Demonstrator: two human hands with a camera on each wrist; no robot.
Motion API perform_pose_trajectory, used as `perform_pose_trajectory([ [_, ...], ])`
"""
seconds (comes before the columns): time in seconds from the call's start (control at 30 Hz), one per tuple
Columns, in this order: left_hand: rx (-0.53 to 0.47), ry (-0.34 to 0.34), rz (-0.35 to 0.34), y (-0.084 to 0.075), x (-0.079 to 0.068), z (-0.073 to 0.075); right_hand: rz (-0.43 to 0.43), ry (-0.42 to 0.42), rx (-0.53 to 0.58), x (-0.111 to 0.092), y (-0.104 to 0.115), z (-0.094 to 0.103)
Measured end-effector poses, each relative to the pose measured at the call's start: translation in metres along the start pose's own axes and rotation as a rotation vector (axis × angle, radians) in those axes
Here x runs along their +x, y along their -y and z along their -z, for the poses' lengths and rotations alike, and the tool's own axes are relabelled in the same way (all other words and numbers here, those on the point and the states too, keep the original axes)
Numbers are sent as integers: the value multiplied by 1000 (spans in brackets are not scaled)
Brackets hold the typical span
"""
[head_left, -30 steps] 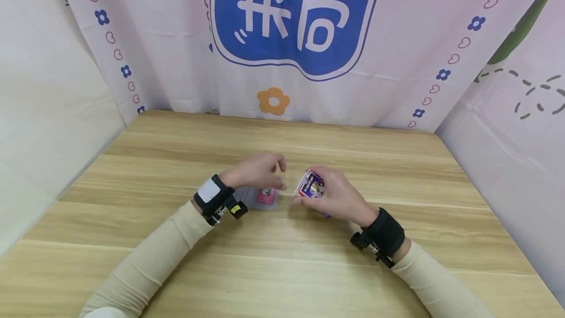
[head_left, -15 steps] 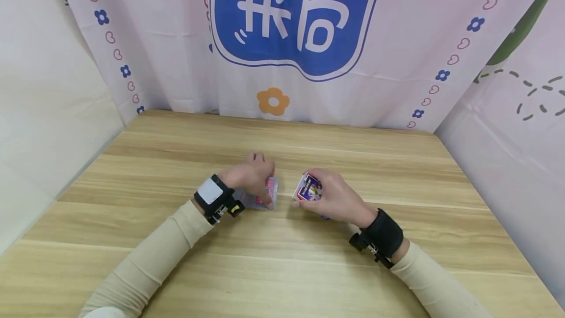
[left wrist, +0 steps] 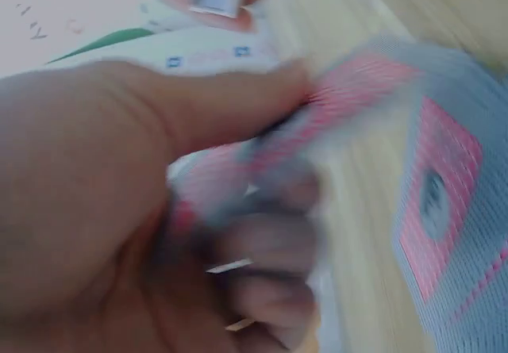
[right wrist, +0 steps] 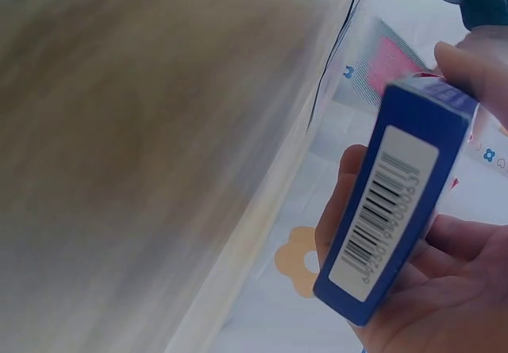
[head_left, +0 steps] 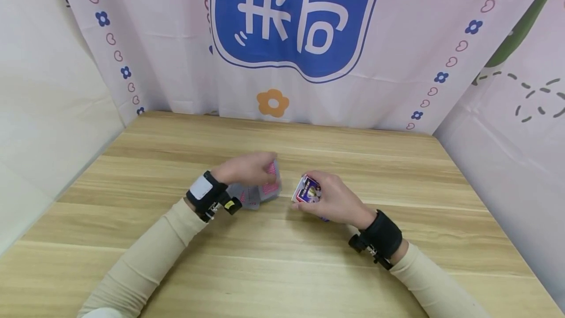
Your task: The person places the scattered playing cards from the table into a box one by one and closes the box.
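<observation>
In the head view my left hand [head_left: 247, 168] pinches a playing card or small packet of cards [head_left: 271, 188] with a pink-patterned back, tilted up off the table. The left wrist view shows that held card [left wrist: 349, 91] blurred between thumb and curled fingers. More cards [head_left: 249, 199] lie face down beneath the hand; one card back [left wrist: 440, 202] has a pink panel with a dark round picture. My right hand [head_left: 335, 198] grips a blue card box [head_left: 310, 190] between thumb and fingers, a little right of the cards. Its narrow side carries a barcode label [right wrist: 381, 210].
The wooden table [head_left: 282, 269] runs back to a hanging white cloth [head_left: 176, 63] with a blue printed emblem. Pale cloth walls stand at both sides. Each wrist bears a black strap with a small camera [head_left: 231, 204].
My left hand first hovered beside the cards, came down onto them, and now has some raised in its fingers. The right hand with the card box stays almost in place.
</observation>
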State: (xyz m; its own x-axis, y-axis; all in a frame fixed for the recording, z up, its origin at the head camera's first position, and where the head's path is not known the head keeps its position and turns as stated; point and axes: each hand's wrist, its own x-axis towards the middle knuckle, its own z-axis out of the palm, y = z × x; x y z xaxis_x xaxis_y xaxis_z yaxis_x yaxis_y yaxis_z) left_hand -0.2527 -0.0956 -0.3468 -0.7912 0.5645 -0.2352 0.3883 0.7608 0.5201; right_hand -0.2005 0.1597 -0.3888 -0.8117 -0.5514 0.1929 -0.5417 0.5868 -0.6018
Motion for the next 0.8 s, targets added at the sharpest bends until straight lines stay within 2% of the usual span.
perform_pose_trajectory([
  [0.13, -169, -78, -83, -4, -3, 6, 2, -3, -11, 0, 0, 0],
  [0.3, -293, -96, -70, -12, -7, 7, 9, 1, -11, 1, 1, 0],
  [0.57, -337, -102, -66, -20, -3, -2, 37, 1, 14, 1, 0, 0],
  [0.8, -346, -122, -48, -20, 0, -9, 39, -1, 22, 2, 1, -1],
])
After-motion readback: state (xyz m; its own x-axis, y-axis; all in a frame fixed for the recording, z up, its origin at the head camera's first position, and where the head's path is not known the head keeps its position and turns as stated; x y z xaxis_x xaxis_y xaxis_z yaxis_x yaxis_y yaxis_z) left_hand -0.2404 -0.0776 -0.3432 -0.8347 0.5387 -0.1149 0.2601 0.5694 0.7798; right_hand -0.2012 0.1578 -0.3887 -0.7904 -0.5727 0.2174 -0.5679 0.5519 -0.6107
